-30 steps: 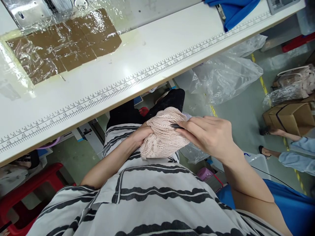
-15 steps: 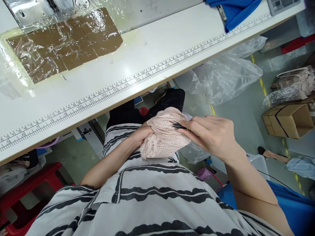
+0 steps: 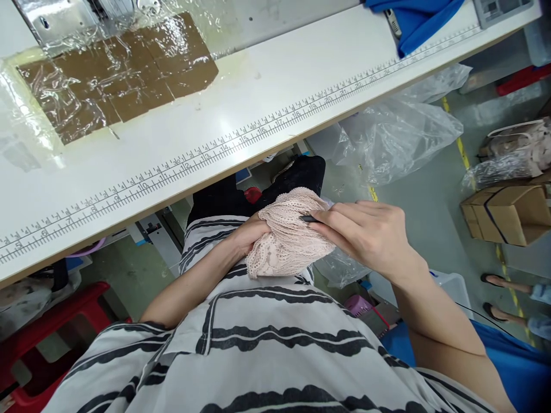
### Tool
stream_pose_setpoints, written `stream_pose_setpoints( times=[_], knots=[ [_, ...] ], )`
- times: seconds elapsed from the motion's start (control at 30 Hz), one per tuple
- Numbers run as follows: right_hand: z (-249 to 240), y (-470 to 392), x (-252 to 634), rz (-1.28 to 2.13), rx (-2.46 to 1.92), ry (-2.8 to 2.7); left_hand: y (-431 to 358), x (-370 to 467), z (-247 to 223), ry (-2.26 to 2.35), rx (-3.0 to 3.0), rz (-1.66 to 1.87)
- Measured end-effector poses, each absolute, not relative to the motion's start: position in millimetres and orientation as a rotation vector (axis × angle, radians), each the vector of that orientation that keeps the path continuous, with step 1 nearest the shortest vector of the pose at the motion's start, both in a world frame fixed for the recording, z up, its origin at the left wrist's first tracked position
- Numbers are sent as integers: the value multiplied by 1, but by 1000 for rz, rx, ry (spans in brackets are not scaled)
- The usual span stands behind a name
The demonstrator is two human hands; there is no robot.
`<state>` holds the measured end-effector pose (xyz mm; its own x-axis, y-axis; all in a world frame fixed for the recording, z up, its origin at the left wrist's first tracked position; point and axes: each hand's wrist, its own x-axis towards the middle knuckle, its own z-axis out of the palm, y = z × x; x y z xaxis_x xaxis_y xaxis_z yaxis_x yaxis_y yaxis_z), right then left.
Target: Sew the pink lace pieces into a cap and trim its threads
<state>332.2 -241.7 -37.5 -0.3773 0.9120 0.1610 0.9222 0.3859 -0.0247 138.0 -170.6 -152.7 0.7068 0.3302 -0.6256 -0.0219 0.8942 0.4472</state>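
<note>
A piece of pale pink lace (image 3: 293,235) lies bunched in folds over my lap, below the table edge. My left hand (image 3: 257,230) is closed on its left side, with the fingertips hidden in and behind the folds. My right hand (image 3: 365,232) pinches a small black tool (image 3: 308,218) between thumb and fingers. Only the dark tip of that tool shows, resting against or just above the lace; its kind I cannot make out.
A white table (image 3: 297,74) with a printed ruler scale crosses in front of me. Taped cardboard (image 3: 129,74) and a blue cloth (image 3: 424,23) lie on it. Plastic bags (image 3: 400,137), an open carton (image 3: 503,215), a red stool (image 3: 55,332) and another person's feet (image 3: 495,295) are around.
The black tool's tip has shifted very slightly to the left over the lace. At the far right, another person's second foot has come into view. The whole view has moved a little.
</note>
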Motion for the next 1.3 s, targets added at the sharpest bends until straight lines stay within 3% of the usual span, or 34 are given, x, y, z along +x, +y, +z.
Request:
stream_pose_setpoints(
  times=[1.3],
  knots=[
    [-39,-231,324,-269,-1551,-2559,-168,139,-148,826,422,211]
  ],
)
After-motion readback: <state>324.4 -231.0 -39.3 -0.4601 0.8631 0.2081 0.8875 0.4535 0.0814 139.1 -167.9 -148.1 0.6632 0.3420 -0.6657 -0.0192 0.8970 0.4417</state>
